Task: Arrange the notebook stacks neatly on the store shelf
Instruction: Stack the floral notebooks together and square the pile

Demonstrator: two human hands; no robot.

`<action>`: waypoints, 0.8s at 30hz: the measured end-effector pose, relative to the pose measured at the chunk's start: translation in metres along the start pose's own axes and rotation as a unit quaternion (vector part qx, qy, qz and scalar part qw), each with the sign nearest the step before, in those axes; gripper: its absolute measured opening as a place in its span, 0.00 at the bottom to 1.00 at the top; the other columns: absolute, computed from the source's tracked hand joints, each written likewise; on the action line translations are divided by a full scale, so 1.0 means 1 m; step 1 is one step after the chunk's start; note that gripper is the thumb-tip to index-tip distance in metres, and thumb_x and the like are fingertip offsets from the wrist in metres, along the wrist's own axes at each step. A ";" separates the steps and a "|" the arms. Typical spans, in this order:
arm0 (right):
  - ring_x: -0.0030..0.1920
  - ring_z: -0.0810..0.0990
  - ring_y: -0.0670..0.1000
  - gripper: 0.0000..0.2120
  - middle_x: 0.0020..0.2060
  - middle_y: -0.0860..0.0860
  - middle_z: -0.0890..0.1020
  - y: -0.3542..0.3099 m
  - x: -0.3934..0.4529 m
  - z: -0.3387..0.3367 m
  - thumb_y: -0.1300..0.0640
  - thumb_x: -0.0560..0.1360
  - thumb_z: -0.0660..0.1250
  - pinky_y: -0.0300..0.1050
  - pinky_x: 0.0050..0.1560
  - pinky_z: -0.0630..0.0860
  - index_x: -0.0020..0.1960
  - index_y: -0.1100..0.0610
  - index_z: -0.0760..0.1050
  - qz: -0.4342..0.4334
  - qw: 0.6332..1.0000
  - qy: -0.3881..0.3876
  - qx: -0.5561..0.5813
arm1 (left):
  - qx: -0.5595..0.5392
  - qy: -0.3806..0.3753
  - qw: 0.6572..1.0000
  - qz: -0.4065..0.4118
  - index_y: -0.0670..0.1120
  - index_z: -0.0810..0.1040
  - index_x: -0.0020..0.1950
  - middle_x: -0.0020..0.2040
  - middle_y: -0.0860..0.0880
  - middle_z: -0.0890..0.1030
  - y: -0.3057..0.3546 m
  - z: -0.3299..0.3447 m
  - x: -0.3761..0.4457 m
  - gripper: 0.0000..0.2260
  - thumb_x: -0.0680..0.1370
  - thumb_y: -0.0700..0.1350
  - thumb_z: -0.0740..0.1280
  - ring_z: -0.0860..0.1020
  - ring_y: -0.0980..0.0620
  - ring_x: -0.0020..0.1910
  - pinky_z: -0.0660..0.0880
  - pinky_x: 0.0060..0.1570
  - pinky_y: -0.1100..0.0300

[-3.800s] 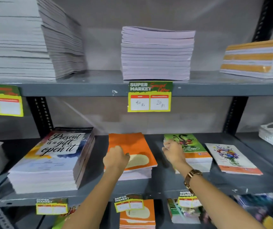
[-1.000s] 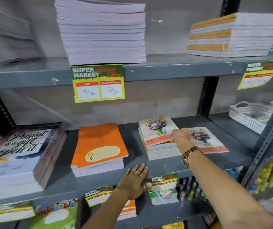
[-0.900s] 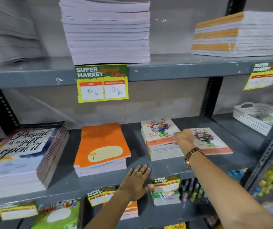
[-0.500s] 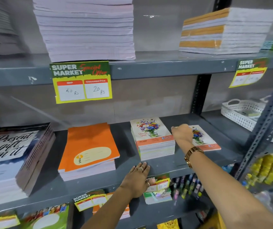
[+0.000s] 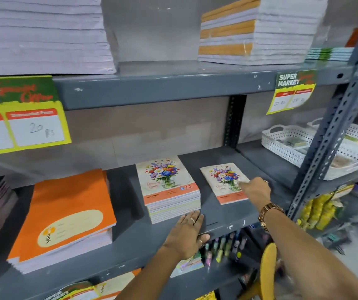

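Observation:
On the grey middle shelf (image 5: 225,215) stand an orange notebook stack (image 5: 65,215) at the left and a floral-cover stack (image 5: 169,189) in the middle. A thin floral notebook (image 5: 221,180) lies flat to the right of that stack. My left hand (image 5: 186,234) rests flat on the shelf's front edge, fingers spread, fingertips against the floral stack's front corner. My right hand (image 5: 255,190), with a gold watch on its wrist, lies on the thin notebook's right edge with fingers extended over the cover. Neither hand grips anything.
The upper shelf holds a pale stack (image 5: 41,33) and an orange-striped stack (image 5: 258,29). White perforated baskets (image 5: 286,141) sit at the right behind a slotted upright (image 5: 329,135). Yellow price tags (image 5: 22,113) hang from the shelf edge. Pens and more notebooks fill the lower shelf.
The view has swung right and closer. My right hand slid from the thin notebook's left edge across to its right side. My left hand stays flat on the shelf edge.

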State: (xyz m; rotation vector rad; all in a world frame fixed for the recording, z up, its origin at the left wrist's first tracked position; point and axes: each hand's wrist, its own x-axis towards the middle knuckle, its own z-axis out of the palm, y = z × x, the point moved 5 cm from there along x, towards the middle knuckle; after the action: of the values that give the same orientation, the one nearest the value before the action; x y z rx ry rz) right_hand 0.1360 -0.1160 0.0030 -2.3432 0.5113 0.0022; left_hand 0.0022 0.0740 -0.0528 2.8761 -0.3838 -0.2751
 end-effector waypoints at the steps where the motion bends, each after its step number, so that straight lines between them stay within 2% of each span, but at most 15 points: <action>1: 0.63 0.73 0.63 0.28 0.61 0.63 0.77 0.006 0.007 0.003 0.46 0.69 0.70 0.53 0.60 0.74 0.59 0.66 0.74 0.010 1.000 -0.014 -0.012 | 0.003 -0.003 1.000 0.003 0.42 0.46 0.76 0.78 0.43 0.47 0.002 0.002 0.007 0.29 0.80 0.57 0.47 0.45 0.47 0.77 0.43 0.77 0.55; 3: 0.67 0.69 0.63 0.35 0.65 0.63 0.73 0.013 0.014 0.008 0.42 0.67 0.71 0.53 0.64 0.70 0.64 0.66 0.70 0.023 0.998 -0.039 -0.046 | 0.017 -0.004 1.000 0.013 0.41 0.46 0.76 0.78 0.43 0.46 0.008 0.003 0.015 0.37 0.74 0.64 0.37 0.45 0.48 0.77 0.42 0.76 0.55; 4: 0.68 0.67 0.62 0.39 0.66 0.62 0.72 0.015 0.016 0.010 0.41 0.67 0.72 0.53 0.66 0.69 0.66 0.66 0.67 0.024 0.996 -0.047 -0.067 | 0.029 -0.004 0.999 0.018 0.41 0.45 0.76 0.78 0.43 0.46 0.010 0.005 0.018 0.36 0.74 0.64 0.37 0.45 0.48 0.77 0.42 0.76 0.55; 6: 0.69 0.65 0.62 0.44 0.68 0.62 0.70 0.014 0.019 0.013 0.40 0.64 0.74 0.55 0.67 0.68 0.68 0.66 0.64 0.019 0.992 -0.055 -0.112 | 0.044 0.004 0.999 0.024 0.41 0.44 0.75 0.78 0.43 0.45 0.013 0.008 0.023 0.29 0.81 0.56 0.45 0.44 0.48 0.77 0.41 0.76 0.55; 8: 0.69 0.65 0.62 0.46 0.69 0.62 0.68 0.009 0.023 0.016 0.40 0.63 0.75 0.56 0.66 0.69 0.70 0.65 0.63 0.019 0.986 -0.061 -0.156 | 0.042 0.014 0.999 0.030 0.41 0.43 0.76 0.78 0.43 0.45 0.015 0.009 0.025 0.28 0.82 0.53 0.49 0.44 0.48 0.77 0.41 0.76 0.55; 11: 0.69 0.65 0.61 0.42 0.70 0.62 0.66 0.001 0.029 0.017 0.42 0.66 0.74 0.55 0.67 0.68 0.71 0.64 0.62 0.018 0.976 -0.074 -0.205 | 0.055 0.019 0.998 0.034 0.42 0.43 0.76 0.78 0.44 0.45 0.014 0.012 0.028 0.29 0.80 0.56 0.45 0.44 0.48 0.77 0.40 0.76 0.55; 15: 0.70 0.61 0.61 0.42 0.71 0.61 0.63 0.003 0.030 0.019 0.43 0.67 0.74 0.57 0.67 0.67 0.71 0.63 0.60 0.058 0.974 -0.086 -0.203 | 0.077 0.031 0.996 0.041 0.42 0.42 0.75 0.78 0.44 0.45 0.014 0.016 0.028 0.35 0.73 0.59 0.38 0.43 0.47 0.77 0.37 0.74 0.55; 18: 0.67 0.64 0.60 0.40 0.68 0.61 0.66 0.007 0.029 0.014 0.45 0.67 0.75 0.55 0.64 0.70 0.69 0.62 0.62 0.071 0.981 -0.054 -0.172 | 0.073 0.034 0.996 0.036 0.42 0.42 0.75 0.78 0.44 0.44 0.012 0.017 0.029 0.32 0.77 0.58 0.43 0.43 0.47 0.77 0.34 0.71 0.56; 19: 0.66 0.67 0.60 0.37 0.67 0.62 0.68 0.007 0.029 0.013 0.47 0.67 0.75 0.54 0.63 0.71 0.68 0.64 0.64 0.060 0.987 -0.048 -0.144 | 0.069 0.030 0.997 0.037 0.42 0.42 0.75 0.78 0.43 0.44 0.012 0.017 0.029 0.33 0.76 0.59 0.43 0.43 0.47 0.77 0.34 0.71 0.56; 22: 0.59 0.77 0.63 0.20 0.58 0.65 0.78 0.000 0.025 0.005 0.59 0.71 0.68 0.50 0.57 0.76 0.59 0.69 0.74 -0.020 0.998 -0.017 -0.056 | 0.069 0.025 0.996 0.042 0.42 0.42 0.76 0.78 0.44 0.45 0.014 0.016 0.024 0.37 0.71 0.62 0.38 0.43 0.47 0.77 0.37 0.74 0.55; 24: 0.57 0.79 0.64 0.18 0.56 0.66 0.80 -0.005 0.019 -0.006 0.62 0.72 0.65 0.50 0.54 0.77 0.58 0.71 0.73 -0.017 1.000 0.024 -0.002 | 0.065 0.018 0.997 0.044 0.43 0.43 0.76 0.78 0.45 0.45 0.013 0.016 0.020 0.32 0.77 0.59 0.45 0.43 0.48 0.77 0.39 0.76 0.54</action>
State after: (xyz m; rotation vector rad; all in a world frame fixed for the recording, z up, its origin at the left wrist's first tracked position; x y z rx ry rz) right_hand 0.1544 -0.1233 0.0082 -2.3602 0.4961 -0.0678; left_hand 0.0145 0.0529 -0.0679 2.9759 -0.5378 -0.1881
